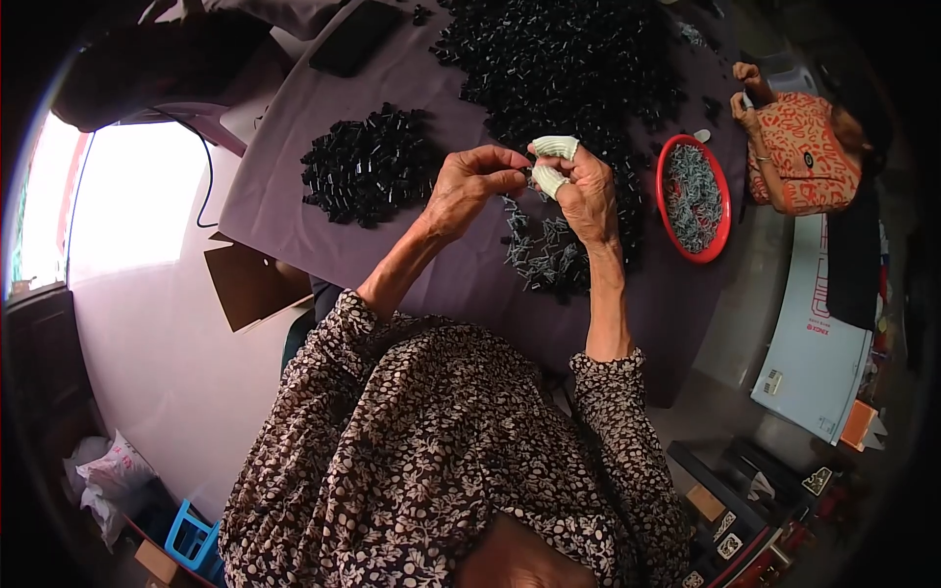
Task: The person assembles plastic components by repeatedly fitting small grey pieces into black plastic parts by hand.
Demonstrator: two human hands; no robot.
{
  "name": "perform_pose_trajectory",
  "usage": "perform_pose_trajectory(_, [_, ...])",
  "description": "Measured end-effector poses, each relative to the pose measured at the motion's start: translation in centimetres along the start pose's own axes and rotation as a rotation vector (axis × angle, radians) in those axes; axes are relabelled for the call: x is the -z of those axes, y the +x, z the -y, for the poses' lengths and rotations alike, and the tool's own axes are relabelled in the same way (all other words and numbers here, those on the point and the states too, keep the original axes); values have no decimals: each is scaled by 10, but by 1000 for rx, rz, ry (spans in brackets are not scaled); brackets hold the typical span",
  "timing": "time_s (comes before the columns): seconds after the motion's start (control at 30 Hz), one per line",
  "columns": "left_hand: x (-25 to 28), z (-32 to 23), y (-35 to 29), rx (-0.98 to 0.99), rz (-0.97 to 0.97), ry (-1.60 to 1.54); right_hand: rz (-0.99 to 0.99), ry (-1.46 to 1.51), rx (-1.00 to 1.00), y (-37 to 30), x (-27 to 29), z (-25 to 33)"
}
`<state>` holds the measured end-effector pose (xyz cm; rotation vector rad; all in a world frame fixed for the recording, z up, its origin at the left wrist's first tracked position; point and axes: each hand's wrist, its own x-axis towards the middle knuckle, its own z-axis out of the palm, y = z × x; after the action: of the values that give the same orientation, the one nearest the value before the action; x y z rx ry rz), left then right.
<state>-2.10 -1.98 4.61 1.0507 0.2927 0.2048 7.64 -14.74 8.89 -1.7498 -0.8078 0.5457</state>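
Note:
Over the table, my left hand (469,186) and my right hand (590,201) meet fingertip to fingertip, both closed in a pinch. Pale finger covers (555,147) wrap fingers of the right hand. Whatever lies between the fingertips is tiny and mostly hidden. Beneath the right hand is a loose scatter of thin grey screw-like pieces (544,257). A pile of small black parts (363,167) lies left of the hands, and a much larger heap of black parts (569,69) spreads beyond them. To the right, a red basin (726,211) holds many grey screw-like pieces (694,196).
A purple-grey cloth (284,186) covers the table. A flat black object (355,37) lies at its far left. Another person in an orange patterned top (804,162) sits at the right. A cardboard box (245,284) stands left, a large white box (814,338) right.

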Motion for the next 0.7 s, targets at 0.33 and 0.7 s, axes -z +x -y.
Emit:
perform_pose_trajectory(0.33, [1, -1, -2, -3, -1, 96, 0, -233, 62, 1, -1, 6])
perform_pose_trajectory(0.7, [1, -13, -3, -81, -75, 199, 52, -431, 212, 16, -4, 12])
